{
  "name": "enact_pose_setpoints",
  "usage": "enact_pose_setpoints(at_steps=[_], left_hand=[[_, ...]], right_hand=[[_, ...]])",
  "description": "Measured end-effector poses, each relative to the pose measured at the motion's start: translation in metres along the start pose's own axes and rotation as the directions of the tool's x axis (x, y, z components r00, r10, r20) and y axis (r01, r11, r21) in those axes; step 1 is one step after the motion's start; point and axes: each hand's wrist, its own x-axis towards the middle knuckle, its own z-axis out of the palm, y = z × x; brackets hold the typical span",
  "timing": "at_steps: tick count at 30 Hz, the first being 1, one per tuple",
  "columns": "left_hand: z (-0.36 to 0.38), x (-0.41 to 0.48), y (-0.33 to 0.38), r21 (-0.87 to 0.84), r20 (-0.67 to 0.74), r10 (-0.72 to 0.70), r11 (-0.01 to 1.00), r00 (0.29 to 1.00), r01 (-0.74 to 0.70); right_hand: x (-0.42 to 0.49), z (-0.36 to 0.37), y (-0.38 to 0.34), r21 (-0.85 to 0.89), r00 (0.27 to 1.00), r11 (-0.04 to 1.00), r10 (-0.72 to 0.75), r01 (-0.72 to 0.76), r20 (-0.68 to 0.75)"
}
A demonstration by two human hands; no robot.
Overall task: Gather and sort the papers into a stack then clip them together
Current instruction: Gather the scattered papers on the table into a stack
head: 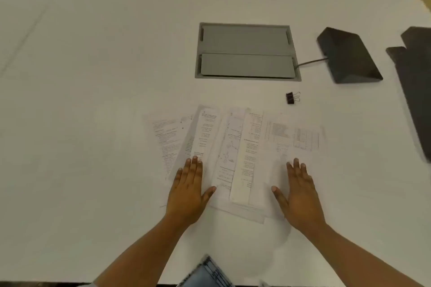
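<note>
White worktop [93, 77], matte and bare on the left, with a grey cable hatch [247, 51] set flush near the middle and a dark wedge-shaped device [348, 56] to its right. We note the printed papers [235, 147] fanned in an overlapping spread at the near centre, all lying flat. We judge them light, limp and prone to sliding on each other; best taken by pressing on the outer edges and sweeping inward, then squaring the stack on edge. Black binder clip [292, 97] sits just beyond the spread, apart from it; stiff, sprung, to be pinched by its wire handles. Left hand [187, 191] lies palm down, fingers extended, on the left sheets. Right hand [299, 196] likewise flat and spread on the right sheets. Neither grips anything.
</note>
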Motion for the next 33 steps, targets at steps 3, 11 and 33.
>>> enact_pose_setpoints(at_steps=[3, 11, 33], left_hand=[[0.006, -0.004, 0.001, 0.037, 0.017, -0.019, 0.999, 1.0, 0.018], [-0.016, -0.002, 0.038, -0.183, -0.114, -0.138, 0.976, 0.984, 0.116], [-0.032, 0.033, 0.132, -0.748, 0.351, -0.204, 0.525, 0.914, 0.405]], right_hand=[[-0.004, 0.005, 0.005, -0.048, 0.997, 0.998, 0.035, -0.032, 0.064], [-0.008, -0.002, 0.007, 0.049, 0.996, 0.996, 0.072, -0.075, 0.058], [-0.034, -0.007, 0.019, 0.187, 0.99, 0.975, 0.106, -0.122, 0.098]])
